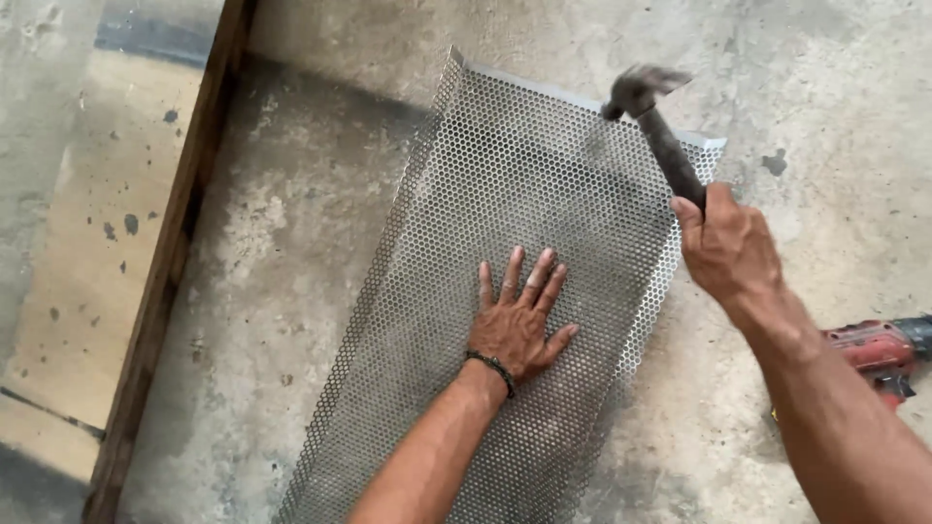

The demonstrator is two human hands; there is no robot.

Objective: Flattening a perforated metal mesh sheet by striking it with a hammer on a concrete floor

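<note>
One perforated metal sheet point(505, 281) lies on the concrete floor point(291, 243). One hammer point(655, 126) — blurred — is up over it. Two hands are in view: the left hand point(519, 315) and the right hand point(726, 243). One bracelet point(493, 369) — dark, on the left wrist. One red power drill point(883, 351) sits at the right edge. One wooden beam point(175, 252) runs down the left.

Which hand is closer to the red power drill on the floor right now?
Right. The right hand grips the hammer just up and left of the red drill; the left hand lies flat on the perforated sheet, farther left.
</note>
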